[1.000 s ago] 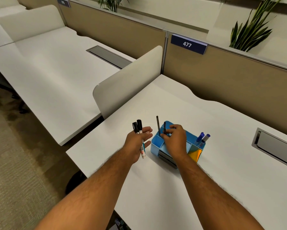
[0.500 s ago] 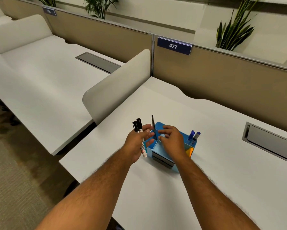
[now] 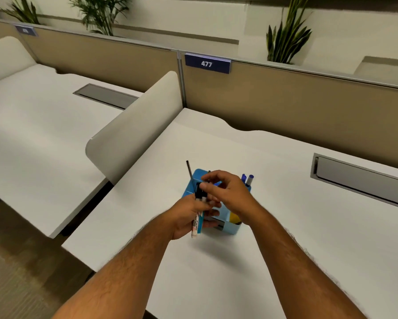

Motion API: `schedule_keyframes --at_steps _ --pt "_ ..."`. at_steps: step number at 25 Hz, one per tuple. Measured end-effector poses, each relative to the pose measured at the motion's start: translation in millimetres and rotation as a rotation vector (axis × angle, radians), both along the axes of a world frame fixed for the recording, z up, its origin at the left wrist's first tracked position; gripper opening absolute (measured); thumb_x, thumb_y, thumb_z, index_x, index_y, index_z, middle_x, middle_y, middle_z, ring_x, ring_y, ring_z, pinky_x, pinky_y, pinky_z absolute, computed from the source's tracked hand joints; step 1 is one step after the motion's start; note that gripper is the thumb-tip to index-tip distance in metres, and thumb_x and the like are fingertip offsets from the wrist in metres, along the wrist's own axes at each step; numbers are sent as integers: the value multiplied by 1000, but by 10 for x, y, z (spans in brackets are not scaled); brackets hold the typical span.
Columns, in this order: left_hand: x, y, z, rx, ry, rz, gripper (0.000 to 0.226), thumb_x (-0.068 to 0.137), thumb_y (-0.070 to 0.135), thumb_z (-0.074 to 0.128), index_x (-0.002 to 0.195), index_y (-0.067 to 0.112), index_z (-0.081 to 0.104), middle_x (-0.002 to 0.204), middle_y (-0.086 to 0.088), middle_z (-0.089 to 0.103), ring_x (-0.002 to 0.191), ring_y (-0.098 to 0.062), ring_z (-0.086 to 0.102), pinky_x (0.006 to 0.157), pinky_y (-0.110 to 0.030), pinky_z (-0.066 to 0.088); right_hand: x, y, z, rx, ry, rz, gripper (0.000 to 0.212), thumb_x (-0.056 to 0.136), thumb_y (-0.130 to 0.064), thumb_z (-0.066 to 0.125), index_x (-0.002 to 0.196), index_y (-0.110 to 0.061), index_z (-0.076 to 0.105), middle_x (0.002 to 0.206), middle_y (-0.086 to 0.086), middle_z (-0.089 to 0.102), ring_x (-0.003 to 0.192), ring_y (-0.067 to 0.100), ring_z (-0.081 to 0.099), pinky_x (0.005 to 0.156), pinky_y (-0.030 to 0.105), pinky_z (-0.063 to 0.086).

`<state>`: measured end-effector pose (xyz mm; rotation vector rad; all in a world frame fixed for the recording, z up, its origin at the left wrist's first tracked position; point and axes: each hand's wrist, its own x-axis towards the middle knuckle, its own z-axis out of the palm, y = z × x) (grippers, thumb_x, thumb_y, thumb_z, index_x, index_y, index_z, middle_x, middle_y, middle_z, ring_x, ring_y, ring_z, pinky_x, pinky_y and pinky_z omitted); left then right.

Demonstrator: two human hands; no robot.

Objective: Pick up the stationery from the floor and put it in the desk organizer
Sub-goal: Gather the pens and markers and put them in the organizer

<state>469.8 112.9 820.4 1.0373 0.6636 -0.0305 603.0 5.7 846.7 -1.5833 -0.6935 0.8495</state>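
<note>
Your left hand (image 3: 188, 217) wraps two black-capped markers (image 3: 198, 210), label print unreadable. Your right hand (image 3: 228, 194) fingers (image 3: 207, 186) pinch their caps, over the blue desk organizer (image 3: 225, 229) on the worktop (image 3: 285, 226). A sign (image 3: 207, 63) reads 477.

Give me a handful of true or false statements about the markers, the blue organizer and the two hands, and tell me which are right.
1. The left hand holds two black-capped markers. True.
2. The desk organizer is red. False: it is light blue.
3. Two blue-capped markers stand in the organizer's far right corner. True.
4. The right hand rests flat on the desk, away from the organizer. False: it is raised over the organizer, its fingers reaching the caps of the markers in the left hand.
5. The desk number sign reads 512. False: it reads 477.
6. A thin dark pen sticks up at the organizer's far left corner. True.
</note>
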Motion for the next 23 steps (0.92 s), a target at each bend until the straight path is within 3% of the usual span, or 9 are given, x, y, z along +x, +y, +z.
schedule_keyframes --at_steps 2,5,7,13,16,18,21,23 --pt "44 -57 -4 10 60 -152 17 100 12 69 114 11 77 108 -10 79 95 -22 76 84 -44 64 122 -102 23 -41 -83 129 17 87 -30 84 103 -29 79 100 -6 78 84 18 76 77 30 65" --pt "117 -120 31 -2 83 -271 15 100 15 70 113 10 77 103 -8 77 86 -18 73 78 -37 63 327 -223 44 -69 -59 289 15 91 -22 81 106 -23 81 102 -5 80 99 15 77 85 27 63" --pt "164 -156 49 -30 56 -296 18 100 16 70 115 8 77 103 -8 76 81 -16 71 72 -32 61 459 -273 74 -87 -14 347 18 92 -20 80 110 -18 81 104 -1 81 98 14 77 79 22 61" --pt "340 -197 5 -34 -38 -185 32 101 24 68 128 7 72 117 -16 76 96 -24 74 83 -39 63 832 -475 105 -145 -20 236 18 93 -18 80 111 -15 82 101 3 83 93 19 78 79 28 64" --pt "399 -185 -18 240 65 -52 22 97 34 71 116 27 82 122 -6 78 113 -27 73 82 -35 62 963 -582 98 -148 1 103 17 93 -13 79 110 -13 82 99 5 83 96 25 79 82 33 66" --pt "483 -233 -31 450 109 3 13 95 36 74 104 39 84 114 7 78 114 -21 69 75 -28 60 986 -624 90 -141 -36 63 19 93 -11 79 111 -12 81 100 6 82 98 27 79 82 35 67" --pt "634 -313 -42 671 49 29 13 96 27 76 96 39 81 102 12 79 106 -13 72 71 -16 55 981 -656 111 -73 -112 11 26 90 -8 81 116 -11 79 100 7 81 94 23 80 79 33 67" --pt "702 -326 -20 768 13 117 11 97 24 74 102 34 78 102 9 78 102 -12 73 75 -18 55 1001 -676 139 -2 -150 -87 28 88 -5 82 115 -11 77 96 7 81 89 19 80 76 32 67"
